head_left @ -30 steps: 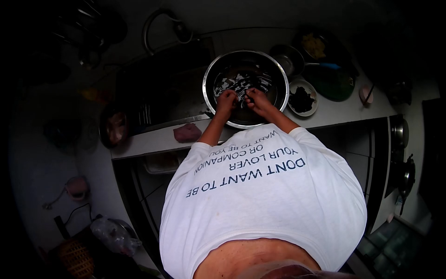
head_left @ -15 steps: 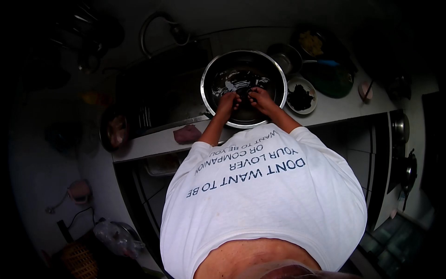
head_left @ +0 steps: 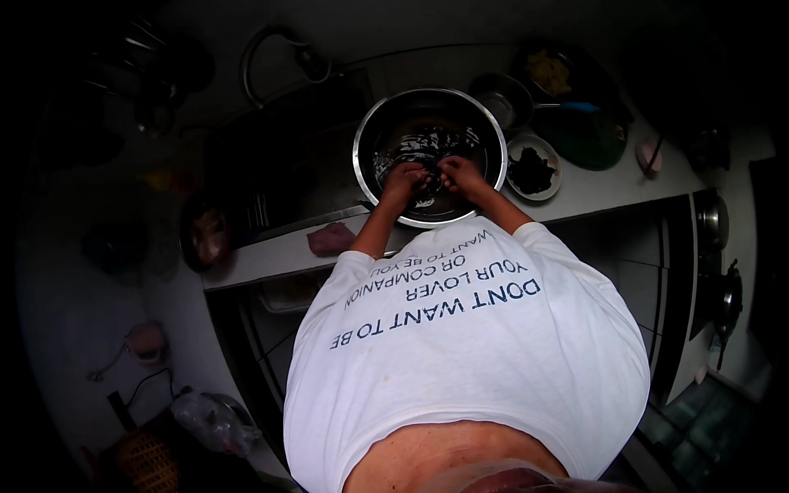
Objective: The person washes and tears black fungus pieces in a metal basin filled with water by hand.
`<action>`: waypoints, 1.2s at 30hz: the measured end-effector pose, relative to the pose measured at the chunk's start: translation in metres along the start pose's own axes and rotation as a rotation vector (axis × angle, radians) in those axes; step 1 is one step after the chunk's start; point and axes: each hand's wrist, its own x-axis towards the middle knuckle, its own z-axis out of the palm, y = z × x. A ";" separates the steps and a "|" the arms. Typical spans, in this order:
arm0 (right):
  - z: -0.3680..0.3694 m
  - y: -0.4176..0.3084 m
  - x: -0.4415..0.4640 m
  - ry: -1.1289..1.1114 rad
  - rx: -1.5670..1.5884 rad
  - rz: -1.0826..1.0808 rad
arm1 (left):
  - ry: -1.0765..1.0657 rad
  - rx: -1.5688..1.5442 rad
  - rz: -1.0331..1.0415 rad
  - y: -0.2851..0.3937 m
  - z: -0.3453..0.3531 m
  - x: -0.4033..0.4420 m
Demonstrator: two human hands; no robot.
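Observation:
A large steel basin of dark, rippling water stands on the counter. Over its near half, my left hand and my right hand work close together, fingers curled in a pinch. Something small and dark seems to lie between the fingertips, but its kind is lost in the gloom. Just right of the basin, a white plate carries a heap of black, crumpled pieces that look like wood ear mushrooms.
A pan with a blue handle and a dark green board lie right of the basin; yellow pieces sit in a dish behind. A folded cloth lies on the front edge, left. A curved faucet rises behind the sink.
My hands stay over the basin with fingers pinched, shifting only slightly. The ripples and reflections on the water have spread nearer to my fingers.

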 end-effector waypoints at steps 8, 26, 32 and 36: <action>-0.019 0.019 0.034 0.219 -0.813 -0.447 | 0.132 0.338 0.218 -0.026 -0.012 0.019; -0.005 -0.002 0.001 -0.311 -0.159 -0.054 | 0.100 0.182 0.108 -0.004 0.006 -0.002; -0.002 0.001 0.018 -0.405 -0.243 -0.052 | 0.195 0.307 0.173 -0.002 0.009 -0.005; -0.005 -0.005 0.018 -0.387 -0.184 -0.034 | 0.252 0.267 0.237 -0.002 0.012 -0.008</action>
